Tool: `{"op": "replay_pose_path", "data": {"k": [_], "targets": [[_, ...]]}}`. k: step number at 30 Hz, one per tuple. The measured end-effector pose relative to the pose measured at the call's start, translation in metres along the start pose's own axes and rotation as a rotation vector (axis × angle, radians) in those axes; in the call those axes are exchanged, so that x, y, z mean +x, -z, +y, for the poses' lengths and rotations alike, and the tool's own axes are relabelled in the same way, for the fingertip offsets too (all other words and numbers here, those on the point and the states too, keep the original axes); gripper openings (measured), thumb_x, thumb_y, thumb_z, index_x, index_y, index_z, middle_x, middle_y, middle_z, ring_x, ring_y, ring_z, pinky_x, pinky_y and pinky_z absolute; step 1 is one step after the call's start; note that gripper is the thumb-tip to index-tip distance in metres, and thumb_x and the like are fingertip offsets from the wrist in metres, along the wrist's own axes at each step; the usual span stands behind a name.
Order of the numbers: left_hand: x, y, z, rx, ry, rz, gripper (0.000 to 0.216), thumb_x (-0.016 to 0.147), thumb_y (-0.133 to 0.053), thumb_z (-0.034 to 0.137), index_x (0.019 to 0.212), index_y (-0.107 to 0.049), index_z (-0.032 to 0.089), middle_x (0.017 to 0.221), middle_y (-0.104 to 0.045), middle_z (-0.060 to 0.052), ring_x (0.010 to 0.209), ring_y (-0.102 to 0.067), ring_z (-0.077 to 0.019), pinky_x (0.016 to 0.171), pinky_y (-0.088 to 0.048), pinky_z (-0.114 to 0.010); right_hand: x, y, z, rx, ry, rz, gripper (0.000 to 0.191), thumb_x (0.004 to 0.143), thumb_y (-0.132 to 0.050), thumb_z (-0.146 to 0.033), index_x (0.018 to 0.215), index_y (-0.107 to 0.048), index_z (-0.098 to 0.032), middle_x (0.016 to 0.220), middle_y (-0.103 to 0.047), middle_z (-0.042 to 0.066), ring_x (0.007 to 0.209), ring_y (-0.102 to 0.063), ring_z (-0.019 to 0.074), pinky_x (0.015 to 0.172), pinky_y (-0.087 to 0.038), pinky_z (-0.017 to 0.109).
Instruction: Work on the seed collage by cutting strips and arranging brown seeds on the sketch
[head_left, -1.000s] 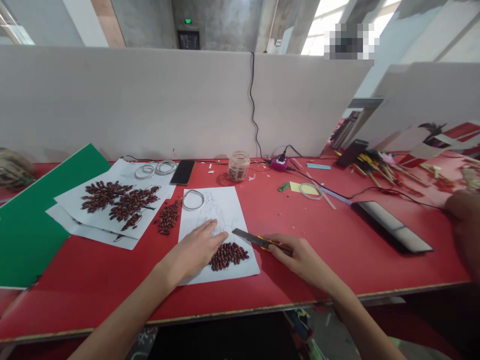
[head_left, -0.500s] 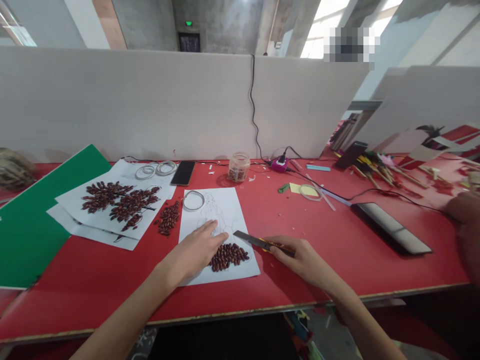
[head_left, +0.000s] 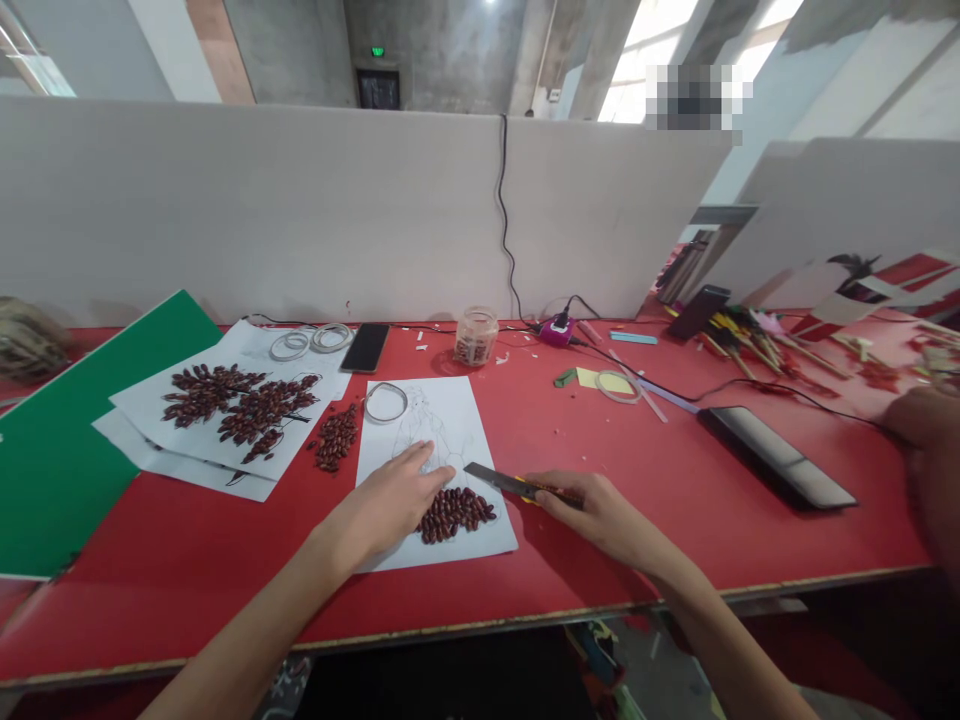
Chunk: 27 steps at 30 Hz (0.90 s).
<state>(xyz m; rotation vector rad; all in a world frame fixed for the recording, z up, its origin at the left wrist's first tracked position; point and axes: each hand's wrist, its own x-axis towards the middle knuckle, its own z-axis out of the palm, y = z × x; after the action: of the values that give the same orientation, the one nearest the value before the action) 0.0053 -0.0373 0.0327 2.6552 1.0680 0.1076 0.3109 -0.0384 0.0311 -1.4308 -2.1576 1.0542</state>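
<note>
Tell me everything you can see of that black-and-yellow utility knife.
The slim black-and-yellow utility knife has a flat, grey, metal-looking blade, extended. The right hand grips its handle, covering much of it. It points toward the left hand, blade over the white paper sheet with line drawings, just beyond the cluster of glossy dark-brown seeds. Whether the blade touches the paper is unclear.

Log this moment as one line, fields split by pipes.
left hand: resting on sketched paper sheet | right hand: holding utility knife, blade tip over sheet | on sheet: reddish-brown seeds | beyond sheet: clear jar
</note>
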Motion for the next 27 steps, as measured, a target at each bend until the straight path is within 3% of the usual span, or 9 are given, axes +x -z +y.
{"op": "replay_pose_path", "data": {"k": [9,13,17,20,27], "targets": [[0.001,-0.008,-0.005,0.019,0.020,0.031,0.049,0.093,-0.038,0.005,0.134,-0.059,0.023,0.140,-0.061,-0.006,0.149,-0.034,-0.0264,0.122,-0.031,-0.046,0.001,0.002,-0.008,-0.055,0.011,-0.002,0.040,0.098,-0.048,-0.046,0.109,-0.077,-0.022,0.091,-0.076,0.006,0.079,-0.065,0.0221,0.073,-0.051,0.034],[0.001,-0.007,-0.005,0.015,0.078,0.061,0.047,0.096,-0.037,0.007,0.134,-0.059,0.024,0.138,-0.060,-0.008,0.136,-0.048,-0.0275,0.110,-0.044,-0.042,0.001,0.010,-0.030,-0.133,0.012,-0.007,0.037,0.098,-0.047,-0.042,0.105,-0.077,-0.022,0.086,-0.075,0.004,0.071,-0.063,0.0192,0.065,-0.046,0.030],[0.007,-0.004,-0.007,0.021,0.086,0.066,0.039,0.100,-0.040,0.011,0.129,-0.062,0.024,0.128,-0.060,-0.010,0.119,-0.056,-0.0263,0.096,-0.050,-0.038,0.012,0.024,-0.059,-0.306,0.035,-0.054,0.030,0.097,-0.048,-0.032,0.093,-0.076,-0.022,0.073,-0.072,0.003,0.062,-0.059,0.0169,0.059,-0.040,0.029],[0.014,-0.001,-0.009,0.009,0.098,0.066,0.032,0.103,-0.041,0.017,0.121,-0.066,0.025,0.119,-0.062,-0.007,0.110,-0.057,-0.0247,0.092,-0.050,-0.037,0.029,0.039,-0.076,-0.510,0.072,-0.176,0.026,0.094,-0.049,-0.025,0.092,-0.075,-0.023,0.075,-0.072,0.004,0.065,-0.061,0.0184,0.057,-0.036,0.029],[0.021,0.002,-0.011,-0.012,0.129,0.061,0.032,0.103,-0.041,0.018,0.119,-0.068,0.025,0.117,-0.063,-0.006,0.109,-0.057,-0.0248,0.090,-0.049,-0.037,0.050,0.051,-0.078,-0.846,0.189,-0.257,0.013,0.090,-0.064,-0.029,0.094,-0.075,-0.023,0.082,-0.070,0.006,0.073,-0.066,0.0233,0.059,-0.036,0.030]]}}
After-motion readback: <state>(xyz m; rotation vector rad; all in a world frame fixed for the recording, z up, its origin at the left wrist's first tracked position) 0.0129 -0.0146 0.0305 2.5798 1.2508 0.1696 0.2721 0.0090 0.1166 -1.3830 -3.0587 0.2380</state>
